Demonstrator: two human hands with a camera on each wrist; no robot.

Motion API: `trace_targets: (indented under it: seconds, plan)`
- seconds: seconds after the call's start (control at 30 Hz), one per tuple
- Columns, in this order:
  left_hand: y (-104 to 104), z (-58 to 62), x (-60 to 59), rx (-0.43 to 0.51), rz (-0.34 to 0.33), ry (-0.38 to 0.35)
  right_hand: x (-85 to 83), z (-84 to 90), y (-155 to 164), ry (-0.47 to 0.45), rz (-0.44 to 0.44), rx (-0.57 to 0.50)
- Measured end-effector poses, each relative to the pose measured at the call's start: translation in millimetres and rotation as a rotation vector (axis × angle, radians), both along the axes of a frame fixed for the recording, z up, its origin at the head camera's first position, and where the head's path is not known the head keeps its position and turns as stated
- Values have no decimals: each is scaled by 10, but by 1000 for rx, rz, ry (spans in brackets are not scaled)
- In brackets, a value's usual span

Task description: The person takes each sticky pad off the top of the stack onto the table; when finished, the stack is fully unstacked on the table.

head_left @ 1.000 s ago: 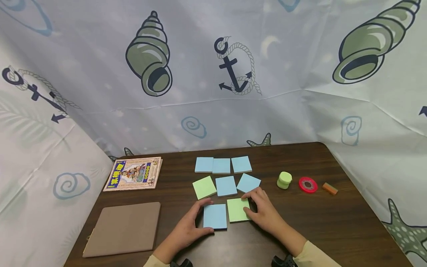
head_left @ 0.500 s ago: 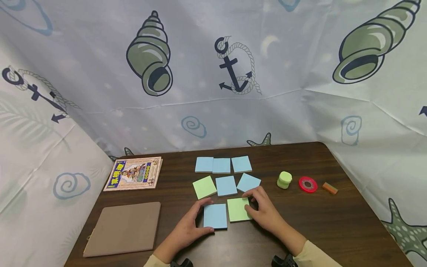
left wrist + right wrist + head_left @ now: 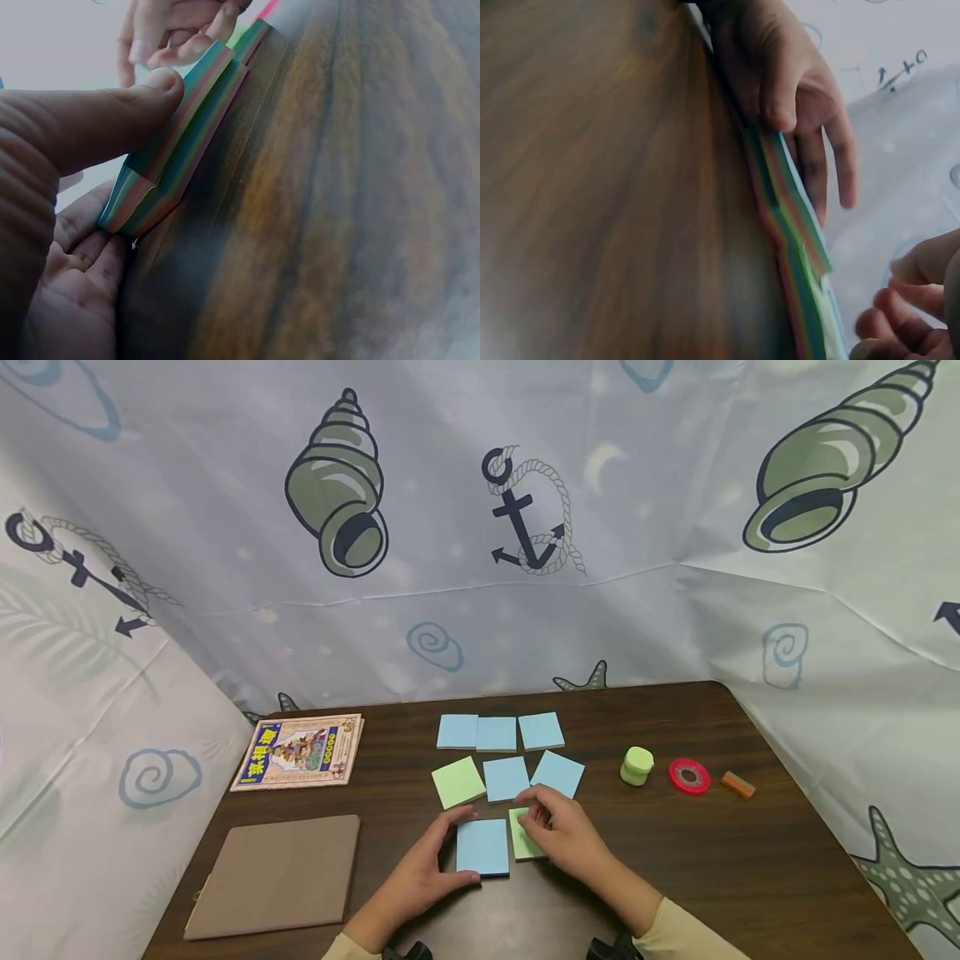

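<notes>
Seen from the head, my left hand holds a blue-topped sticky note pad along its left side, thumb at the near edge and fingers at the far edge. Coloured layers show on the edge of the sticky note pad in the left wrist view. Just to its right lies a green-topped sticky note pad, partly covered by my right hand. In the right wrist view that hand's loosely bent fingers are above the pads, with nothing visible between them.
Behind lie another green pad and several blue pads. To the right are a small green jar, a red tape roll and an orange block. A booklet and a brown folder lie left.
My right hand has moved left from the green pad's right edge to over its top, covering more of it. The left hand has stayed on the blue pad.
</notes>
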State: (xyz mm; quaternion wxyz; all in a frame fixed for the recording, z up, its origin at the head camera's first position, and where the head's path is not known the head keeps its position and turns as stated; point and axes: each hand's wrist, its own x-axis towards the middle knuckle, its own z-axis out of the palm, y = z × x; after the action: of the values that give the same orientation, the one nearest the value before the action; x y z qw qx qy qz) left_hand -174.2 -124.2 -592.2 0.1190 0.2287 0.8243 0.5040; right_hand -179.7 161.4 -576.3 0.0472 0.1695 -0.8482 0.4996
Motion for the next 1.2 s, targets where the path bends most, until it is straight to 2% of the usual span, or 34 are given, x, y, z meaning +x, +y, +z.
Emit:
trace_targets:
  seconds: [0.2, 0.4, 0.5, 0.6, 0.8, 0.93, 1.2]
  plan:
    - [3, 0, -3, -32, 15, 0, -32, -18, -137, -67, 60, 113]
    - [19, -3, 7, -42, 17, 6, -41, -48, -97, -136, 99, 94]
    - [14, -2, 27, -34, 14, 16, -42, -53, -76, -107, 147, 129]
    - [13, 9, 31, -22, 9, 31, -33, -49, -69, -34, 180, 217]
    - [8, 23, 17, -23, 14, 17, 1, -46, -88, 61, 186, 354]
    - [-4, 10, 29, -23, 13, 18, 10, -54, -102, 51, 185, 357]
    - [1, 6, 10, -18, 2, 13, 9, -83, -96, 18, 150, 293]
